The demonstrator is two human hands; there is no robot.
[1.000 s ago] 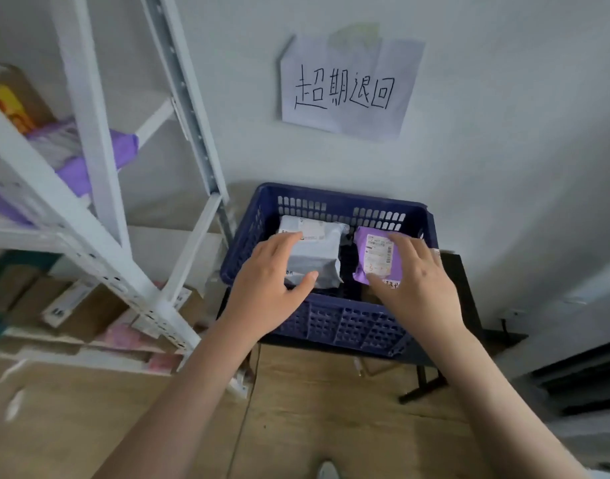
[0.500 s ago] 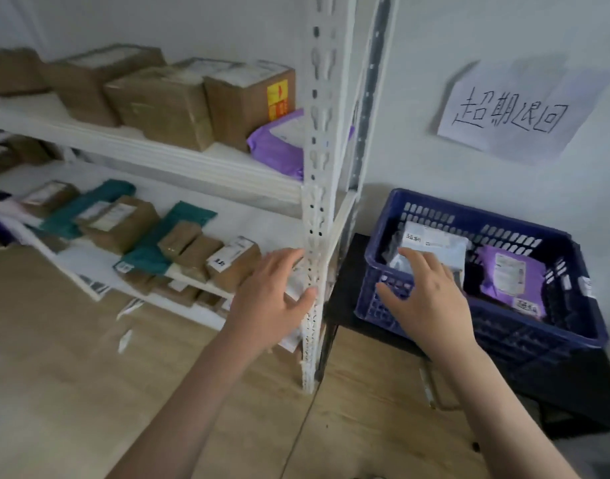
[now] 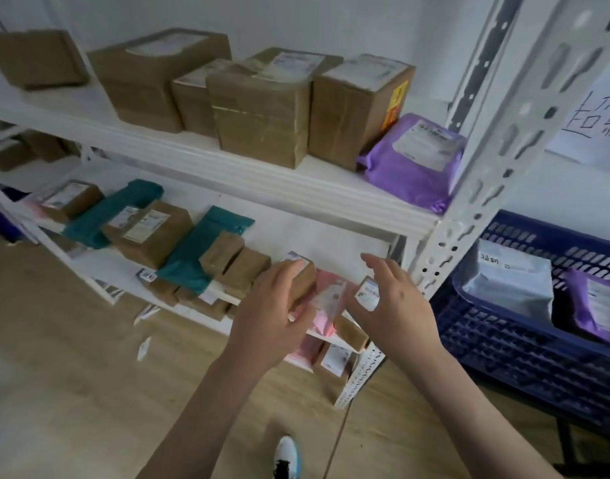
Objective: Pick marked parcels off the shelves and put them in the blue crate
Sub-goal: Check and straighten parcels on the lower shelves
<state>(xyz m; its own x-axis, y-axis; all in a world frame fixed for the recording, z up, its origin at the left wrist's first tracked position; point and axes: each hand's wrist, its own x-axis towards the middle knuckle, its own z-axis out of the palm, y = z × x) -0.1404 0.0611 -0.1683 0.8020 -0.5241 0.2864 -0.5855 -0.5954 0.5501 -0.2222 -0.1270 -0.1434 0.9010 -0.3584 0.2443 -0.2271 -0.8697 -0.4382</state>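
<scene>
Both hands at the middle shelf, crate off to my right.

I see the left hand curled around a small brown cardboard box on the white metal shelf; my right hand hovers spread beside a pink plastic mailer. The dark blue slatted plastic crate already holds a grey mailer and a purple mailer.
</scene>
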